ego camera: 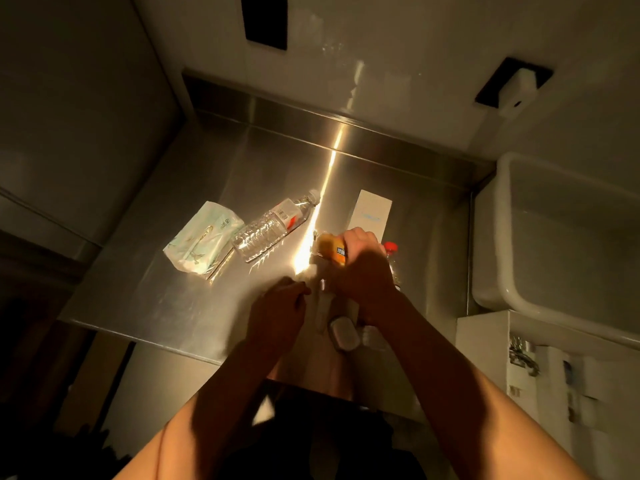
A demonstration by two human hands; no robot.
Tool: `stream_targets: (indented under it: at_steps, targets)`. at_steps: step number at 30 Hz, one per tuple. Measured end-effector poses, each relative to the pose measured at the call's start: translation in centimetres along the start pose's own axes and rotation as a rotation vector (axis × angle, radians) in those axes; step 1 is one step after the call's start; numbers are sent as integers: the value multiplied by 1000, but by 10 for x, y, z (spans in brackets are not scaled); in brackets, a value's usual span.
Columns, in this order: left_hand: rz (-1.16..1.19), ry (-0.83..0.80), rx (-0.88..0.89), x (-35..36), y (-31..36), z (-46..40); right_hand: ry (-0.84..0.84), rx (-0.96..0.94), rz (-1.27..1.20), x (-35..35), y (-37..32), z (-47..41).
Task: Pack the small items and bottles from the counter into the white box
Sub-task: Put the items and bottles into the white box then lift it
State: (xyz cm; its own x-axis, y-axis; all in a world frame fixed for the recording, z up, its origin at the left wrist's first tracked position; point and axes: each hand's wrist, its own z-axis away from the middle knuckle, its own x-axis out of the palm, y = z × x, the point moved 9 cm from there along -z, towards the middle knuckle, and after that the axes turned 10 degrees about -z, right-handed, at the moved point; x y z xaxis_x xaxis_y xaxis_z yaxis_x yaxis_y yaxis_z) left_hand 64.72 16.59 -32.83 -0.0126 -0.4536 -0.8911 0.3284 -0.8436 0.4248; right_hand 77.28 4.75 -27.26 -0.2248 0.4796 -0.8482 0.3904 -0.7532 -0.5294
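Near the front edge of a steel counter (pixel 180 299), two bare hands work close together in dim, warm light. The right hand (pixel 363 261) is curled around an orange-labelled bottle (pixel 331 250), gripping it just above the counter surface. The left hand (pixel 277 306) has its fingers curled inward near a pale, blurred item beside it; whether it holds anything cannot be told. Between the wrists lies a small grey rounded object (pixel 343 332). Just right of the right hand, a bottle with a red cap (pixel 390 249) peeks out. Behind the hands stands a tall white carton (pixel 372 216). Further left, a clear plastic water bottle (pixel 273 226) lies on its side, touching a pale green packet of tissues (pixel 202 237). Well apart to the right, beyond the counter's end, sits the white box (pixel 491 271), a large open tub.
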Motion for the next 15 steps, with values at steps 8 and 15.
stream_targets:
  at_steps: [8, 15]
  targets:
    - [-336, -21, 33, 38, 40, 4, 152, -47, -119, -63, 21, 70]
    - [-371, -87, -35, 50, 39, 12, 115, -8, -43, -75, 53, 89]
